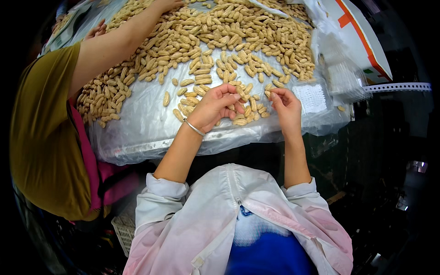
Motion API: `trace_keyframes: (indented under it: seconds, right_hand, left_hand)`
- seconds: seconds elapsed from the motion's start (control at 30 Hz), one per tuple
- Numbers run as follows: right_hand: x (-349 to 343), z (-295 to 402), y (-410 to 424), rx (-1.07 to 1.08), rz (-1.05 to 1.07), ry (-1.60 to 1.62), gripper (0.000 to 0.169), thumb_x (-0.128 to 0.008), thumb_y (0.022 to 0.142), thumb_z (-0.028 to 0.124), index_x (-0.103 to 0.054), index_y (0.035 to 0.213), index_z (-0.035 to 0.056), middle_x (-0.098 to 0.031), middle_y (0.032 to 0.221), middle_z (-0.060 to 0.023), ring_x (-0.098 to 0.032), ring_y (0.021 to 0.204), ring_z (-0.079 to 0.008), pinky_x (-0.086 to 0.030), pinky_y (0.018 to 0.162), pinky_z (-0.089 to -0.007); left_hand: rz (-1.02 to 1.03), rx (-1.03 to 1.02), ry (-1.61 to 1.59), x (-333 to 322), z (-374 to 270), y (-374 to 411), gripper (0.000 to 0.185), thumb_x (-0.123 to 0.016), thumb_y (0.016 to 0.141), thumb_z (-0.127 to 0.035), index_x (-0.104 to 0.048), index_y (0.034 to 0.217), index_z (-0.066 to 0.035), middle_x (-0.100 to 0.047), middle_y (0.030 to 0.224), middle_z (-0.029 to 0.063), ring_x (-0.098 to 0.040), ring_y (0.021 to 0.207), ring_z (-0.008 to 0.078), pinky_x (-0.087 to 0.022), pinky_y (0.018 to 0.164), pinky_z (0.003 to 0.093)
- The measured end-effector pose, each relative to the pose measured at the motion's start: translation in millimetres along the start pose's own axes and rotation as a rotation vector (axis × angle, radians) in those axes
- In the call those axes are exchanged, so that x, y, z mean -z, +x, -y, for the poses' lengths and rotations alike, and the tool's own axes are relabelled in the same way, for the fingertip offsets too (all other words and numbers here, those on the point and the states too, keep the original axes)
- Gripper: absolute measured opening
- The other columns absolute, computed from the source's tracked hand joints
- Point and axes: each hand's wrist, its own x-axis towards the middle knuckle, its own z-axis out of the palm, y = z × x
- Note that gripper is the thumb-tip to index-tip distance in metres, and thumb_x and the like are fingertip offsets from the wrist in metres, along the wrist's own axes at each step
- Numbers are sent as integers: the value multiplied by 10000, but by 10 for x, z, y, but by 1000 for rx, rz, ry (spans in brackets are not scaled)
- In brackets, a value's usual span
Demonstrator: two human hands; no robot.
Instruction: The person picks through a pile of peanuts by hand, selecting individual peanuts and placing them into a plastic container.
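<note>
My left hand (216,106), with a silver bangle at its wrist, is palm-up over the near part of the table, its fingers curled around an unshelled peanut (231,107). Right of it, the thumb and forefinger of my right hand (288,108) pinch another peanut (268,88). Loose peanuts (252,108) lie between and below the two hands. Beyond them, several peanuts sit in a short stacked row (202,76). A large heap of peanuts (240,24) spreads over the back of the plastic-covered table (144,103).
At the left, a co-worker's arm (113,43) reaches across the heap. Beside my right hand lies a clear tray with a white mesh pad (310,98). Stacked clear trays (345,77) and a white box with orange tape (357,37) stand farther right. A plastic basket (123,232) is below.
</note>
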Motion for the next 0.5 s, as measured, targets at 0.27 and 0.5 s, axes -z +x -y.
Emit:
trace_keyframes:
  seconds: [0.27, 0.5]
  right_hand:
    - [170, -219, 111, 159, -106, -500, 143, -692, 840, 78, -666, 972, 28, -642, 863, -62, -597, 695, -162, -480, 659, -303]
    - [49, -239, 57, 351, -67, -694, 160, -716, 787, 38, -650, 932, 45, -596, 912, -80, -587, 721, -229, -484, 670, -340]
  left_hand:
    - [46, -15, -67, -7, -54, -11, 200, -543, 974, -112, -537, 1140, 0, -637, 1034, 165, -639, 731, 155, -475, 533, 212]
    - [0, -64, 164, -32, -3, -12, 249, -614, 938, -85, -588, 1172, -5, -653, 846, 69, -570, 615, 64, -443, 518, 182]
